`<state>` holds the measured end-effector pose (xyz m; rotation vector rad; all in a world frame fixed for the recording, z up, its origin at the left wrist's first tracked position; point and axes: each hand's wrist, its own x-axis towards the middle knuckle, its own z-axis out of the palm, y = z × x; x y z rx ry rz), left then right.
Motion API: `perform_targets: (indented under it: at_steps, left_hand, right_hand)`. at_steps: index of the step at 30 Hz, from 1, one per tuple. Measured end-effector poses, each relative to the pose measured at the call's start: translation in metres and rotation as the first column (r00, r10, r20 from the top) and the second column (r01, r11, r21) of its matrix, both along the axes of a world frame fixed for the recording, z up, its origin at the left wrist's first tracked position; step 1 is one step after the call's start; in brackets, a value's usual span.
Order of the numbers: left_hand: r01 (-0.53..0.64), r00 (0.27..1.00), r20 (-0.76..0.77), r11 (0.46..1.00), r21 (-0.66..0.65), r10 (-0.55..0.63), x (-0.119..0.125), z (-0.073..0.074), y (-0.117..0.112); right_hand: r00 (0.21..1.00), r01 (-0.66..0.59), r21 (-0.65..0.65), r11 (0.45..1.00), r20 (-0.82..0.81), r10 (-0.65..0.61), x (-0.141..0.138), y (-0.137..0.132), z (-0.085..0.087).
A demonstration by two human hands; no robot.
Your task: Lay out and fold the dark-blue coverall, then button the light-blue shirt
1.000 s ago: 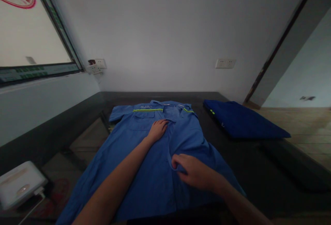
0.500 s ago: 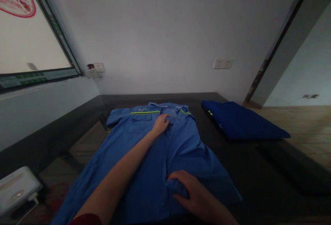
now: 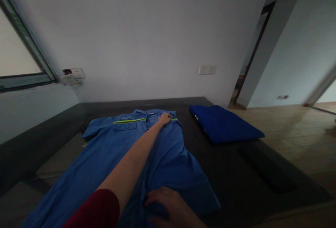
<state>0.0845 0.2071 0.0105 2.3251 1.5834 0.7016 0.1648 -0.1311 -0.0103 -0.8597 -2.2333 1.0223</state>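
A blue short-sleeved work shirt (image 3: 105,154) lies front up on the dark table, with lime-yellow stripes and letters above its chest pocket. My left hand (image 3: 165,118) reaches far up to the right side of the collar, its fingers bent and closed on the cloth there. Lower down, my right hand (image 3: 168,205) curls its fingers around the front edge of the same shirt near the hem. That hand is slightly blurred, and its fingertips are partly hidden by the fabric.
A folded dark-blue garment (image 3: 225,123) rests on the dark table (image 3: 225,172) to the right. A flat black object (image 3: 266,166) lies in front of it. Behind the table stands a wall with sockets (image 3: 207,69); a window (image 3: 21,46) is at left.
The view has turned to the right. My left hand has moved right across the shirt's opening to the other collar side. My right hand stays at the lower front edge.
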Motion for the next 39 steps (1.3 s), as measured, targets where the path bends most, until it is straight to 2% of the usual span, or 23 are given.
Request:
perform_targets:
  at_steps: [2,5,7,9,11,13,16,19,22,24,25,26,28,29,30,32,34,36,38,39]
  left_hand:
    - [-0.034,0.999,0.04,0.999,0.021,0.033,-0.003,0.004,0.003]
    - [-0.066,0.991,0.118,0.993,0.094,0.055,-0.019,0.02,0.008]
    - [-0.094,0.983,0.17,0.983,0.158,0.067,-0.038,0.035,0.009]
    - [-0.135,0.974,0.206,0.967,0.214,0.09,-0.062,0.045,0.008]
    - [-0.182,0.968,0.215,0.953,0.242,0.13,-0.089,0.048,0.005]
    - [-0.228,0.964,0.192,0.946,0.231,0.185,-0.114,0.04,0.001]
    - [-0.279,0.959,0.101,0.948,0.153,0.266,-0.138,0.014,-0.007]
    - [-0.31,0.95,-0.018,0.948,0.068,0.312,-0.146,-0.015,-0.014]
    - [-0.336,0.935,-0.112,0.941,0.031,0.337,-0.143,-0.036,-0.019]
    - [-0.35,0.924,-0.157,0.937,0.021,0.348,-0.141,-0.043,-0.02]
    - [-0.355,0.919,-0.176,0.935,0.016,0.352,-0.141,-0.045,-0.02]
    - [-0.359,0.915,-0.193,0.933,0.01,0.354,-0.141,-0.047,-0.019]
    - [-0.364,0.908,-0.221,0.931,-0.002,0.355,-0.141,-0.049,-0.018]
    - [-0.366,0.905,-0.233,0.93,-0.006,0.355,-0.141,-0.049,-0.018]
    - [-0.368,0.903,-0.243,0.93,-0.009,0.355,-0.142,-0.049,-0.017]
    - [-0.367,0.899,-0.257,0.93,-0.003,0.354,-0.141,-0.049,-0.016]
    - [-0.352,0.902,-0.262,0.936,0.016,0.344,-0.138,-0.047,-0.014]
    - [-0.32,0.912,-0.257,0.947,0.039,0.319,-0.134,-0.042,-0.011]
    - [-0.283,0.926,-0.243,0.957,0.062,0.289,-0.129,-0.037,-0.008]
    - [-0.269,0.932,-0.232,0.96,0.073,0.279,-0.127,-0.035,-0.006]
  right_hand:
    - [0.999,-0.009,0.127,0.992,-0.039,0.014,0.0,0.001,-0.007]
    - [0.999,0.01,0.318,0.948,-0.046,0.005,-0.003,0.002,-0.02]
    - [0.998,0.035,0.458,0.889,-0.061,-0.008,-0.005,0.001,-0.03]
    - [0.996,0.075,0.588,0.805,-0.075,-0.038,-0.009,-0.002,-0.04]
    - [0.995,0.104,0.677,0.729,-0.071,-0.076,-0.013,-0.006,-0.048]
    - [0.994,0.098,0.726,0.68,-0.045,-0.096,-0.016,-0.01,-0.054]
    - [0.994,0.069,0.764,0.642,0.001,-0.109,-0.018,-0.012,-0.059]
    - [0.992,0.036,0.776,0.63,0.048,-0.116,-0.021,-0.011,-0.068]
    - [0.984,-0.041,0.764,0.643,0.141,-0.105,-0.02,-0.009,-0.073]
    - [0.979,-0.097,0.738,0.668,0.19,-0.068,-0.014,-0.011,-0.061]
    - [0.979,-0.121,0.716,0.688,0.202,-0.038,-0.008,-0.013,-0.048]
    - [0.98,-0.136,0.689,0.712,0.197,-0.004,-0.001,-0.015,-0.031]
    - [0.979,-0.157,0.586,0.795,0.196,0.049,0.018,-0.017,0.013]
    - [0.985,-0.129,0.517,0.846,0.166,0.049,0.028,-0.014,0.036]
    - [0.994,-0.046,0.439,0.897,0.112,-0.004,0.037,-0.008,0.057]
    - [0.995,0.076,0.328,0.942,0.038,-0.094,0.054,0.018,0.089]
    - [0.977,0.199,0.287,0.937,0.014,-0.211,0.065,0.063,0.101]
    - [0.944,0.29,0.299,0.909,0.07,-0.324,0.07,0.12,0.096]
    - [0.848,0.397,0.307,0.865,0.237,-0.474,0.071,0.175,0.082]
    - [0.757,0.467,0.307,0.829,0.345,-0.554,0.069,0.198,0.074]
